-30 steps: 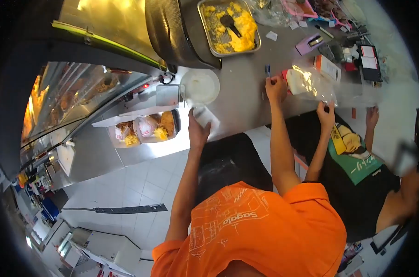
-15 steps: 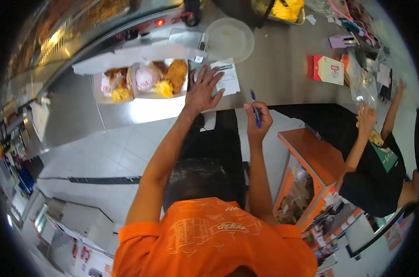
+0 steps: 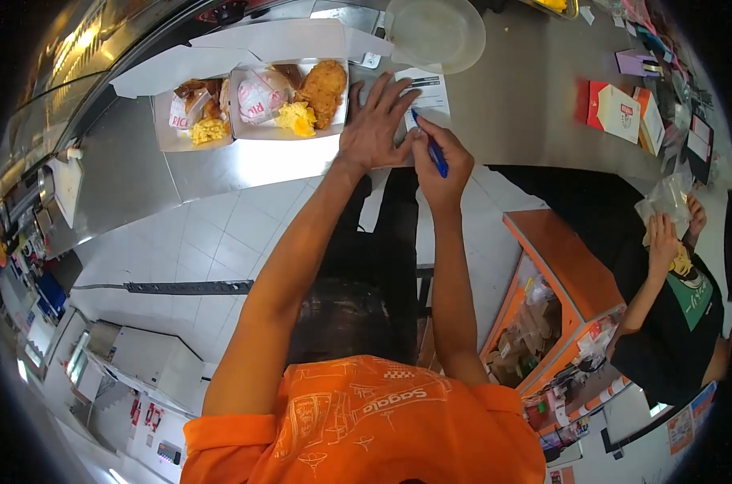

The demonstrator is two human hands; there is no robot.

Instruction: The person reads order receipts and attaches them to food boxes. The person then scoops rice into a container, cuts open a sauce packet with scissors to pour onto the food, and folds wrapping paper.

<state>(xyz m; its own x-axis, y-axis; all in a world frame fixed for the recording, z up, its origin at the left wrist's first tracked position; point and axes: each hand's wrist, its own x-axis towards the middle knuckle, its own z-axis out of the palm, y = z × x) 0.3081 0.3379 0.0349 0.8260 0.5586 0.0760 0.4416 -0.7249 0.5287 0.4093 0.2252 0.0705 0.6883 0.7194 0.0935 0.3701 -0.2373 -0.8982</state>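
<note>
My left hand [image 3: 374, 129] lies with its fingers spread over the near-left part of a white printed paper slip [image 3: 432, 95] on the steel counter. My right hand [image 3: 442, 165] grips a blue pen [image 3: 436, 153], its tip down at the slip close to my left thumb. Left of my left hand stand two open white boxes: one [image 3: 245, 133] holds a wrapped item, yellow scrambled food [image 3: 297, 118] and a fried piece [image 3: 323, 87]; the other [image 3: 166, 137] has similar food. Behind the slip is a round translucent lid or dish [image 3: 435, 36].
A red-and-white carton [image 3: 616, 111] and a purple object [image 3: 636, 63] are on the counter [image 3: 527, 105] at the right. A co-worker's hands [image 3: 664, 242] hold a clear plastic bag [image 3: 666, 200]. Below is an orange shelf unit [image 3: 563, 258].
My right hand has come left from beside the cartons with the pen, down to the slip. My left hand has flattened on the slip. The view has shifted, and the co-worker's hands have moved lower with the bag.
</note>
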